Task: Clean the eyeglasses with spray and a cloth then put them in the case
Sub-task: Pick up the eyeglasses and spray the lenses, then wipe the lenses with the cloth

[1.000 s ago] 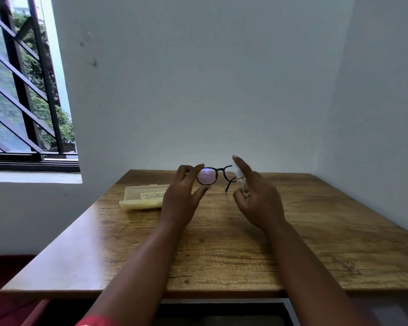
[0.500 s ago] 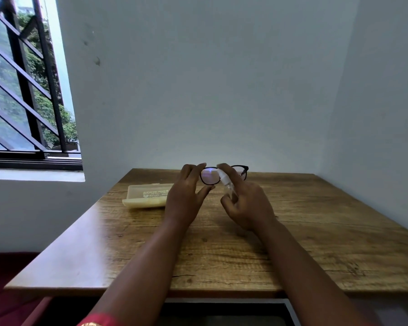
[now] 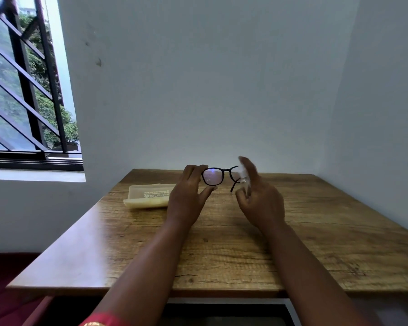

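Black-framed eyeglasses (image 3: 218, 176) are held up above the far half of the wooden table (image 3: 222, 250). My left hand (image 3: 186, 198) pinches their left lens rim between fingers and thumb. My right hand (image 3: 259, 198) grips a small clear spray bottle (image 3: 243, 178), forefinger on its top, right beside the right lens, which the bottle partly hides. A pale yellow glasses case (image 3: 149, 196) lies shut on the table to the left of my left hand. No cloth is visible.
White walls close the table in at the back and on the right. A barred window (image 3: 26, 90) is at the left. The table's near edge runs just below my forearms.
My right hand with the spray bottle has shifted right, from in front of the bridge to the right lens. The glasses stay in my left hand.
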